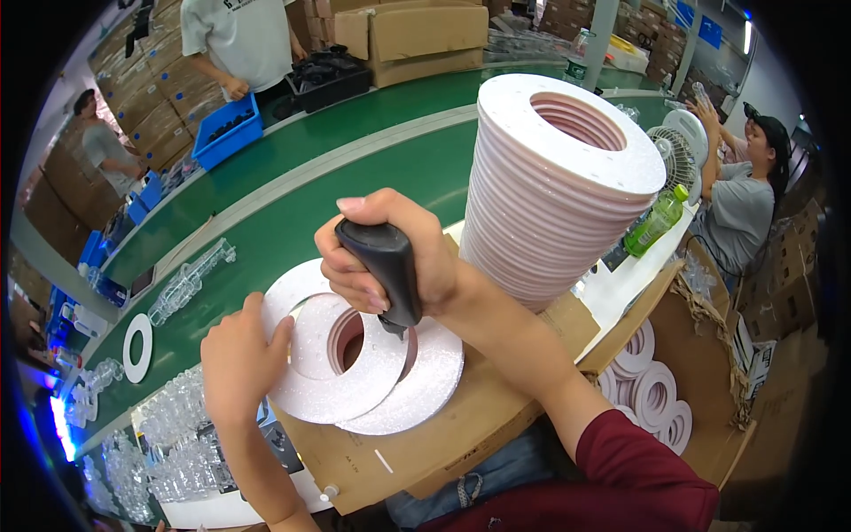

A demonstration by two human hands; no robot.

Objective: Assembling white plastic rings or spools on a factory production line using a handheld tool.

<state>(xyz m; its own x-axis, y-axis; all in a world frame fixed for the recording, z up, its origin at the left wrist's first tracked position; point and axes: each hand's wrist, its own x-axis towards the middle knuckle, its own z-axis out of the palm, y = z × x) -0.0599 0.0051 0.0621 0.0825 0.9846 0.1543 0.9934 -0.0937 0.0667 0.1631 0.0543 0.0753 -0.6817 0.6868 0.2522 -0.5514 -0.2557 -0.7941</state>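
Head view: the right hand (pixel 434 253) is wrapped tightly around a black tool (pixel 381 262), its narrow tip pointing down over the white rings (pixel 306 390); whether the tip touches them cannot be told. The left hand (pixel 241 359) rests against the left side of these rings, its thumb over the edge; how firmly it grips is unclear. The flat rings lie in an uneven pile between the hands, on a sheet of cardboard (pixel 479 430). Just beyond the right forearm stands a tall stack of similar rings (pixel 550 226), with a green bottle (pixel 651 226) to its right. More rings (pixel 656 390) sit in an open cardboard box (pixel 709 443) at lower right. Left of the left hand are clear plastic pieces (pixel 182 417) and a lone ring (pixel 129 352). Farther out, a green belt (pixel 355 129) curves across, with a blue bin (pixel 232 149) by a person (pixel 239 44) on its far side.
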